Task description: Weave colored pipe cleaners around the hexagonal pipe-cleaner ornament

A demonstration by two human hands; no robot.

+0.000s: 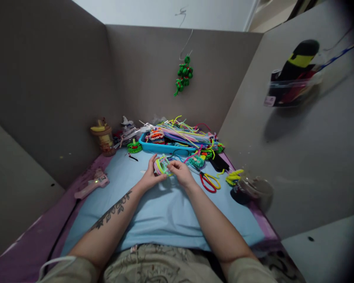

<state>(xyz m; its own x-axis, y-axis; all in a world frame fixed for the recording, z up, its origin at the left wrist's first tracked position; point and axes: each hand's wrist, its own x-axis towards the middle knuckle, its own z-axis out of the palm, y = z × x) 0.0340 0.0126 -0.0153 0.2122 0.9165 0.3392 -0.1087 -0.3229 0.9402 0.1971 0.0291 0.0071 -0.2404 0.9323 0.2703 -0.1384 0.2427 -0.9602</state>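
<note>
Both hands meet over a light blue mat (153,212). My left hand (151,175) pinches the left side of a small bundle of coloured pipe cleaners (163,165). My right hand (181,173) grips the bundle's right side with curled fingers. The bundle is pink, green and yellow. Just behind it a blue tray (153,147) holds many loose pipe cleaners and small fuzzy figures.
Red-and-yellow scissors (209,181) lie right of my right hand. A pink glue gun (91,184) rests at the left, with a lit light. A brown cup (104,136), a green fuzzy figure (134,146), a dark bowl (252,188) and a hanging green ornament (183,75) surround the grey-walled booth.
</note>
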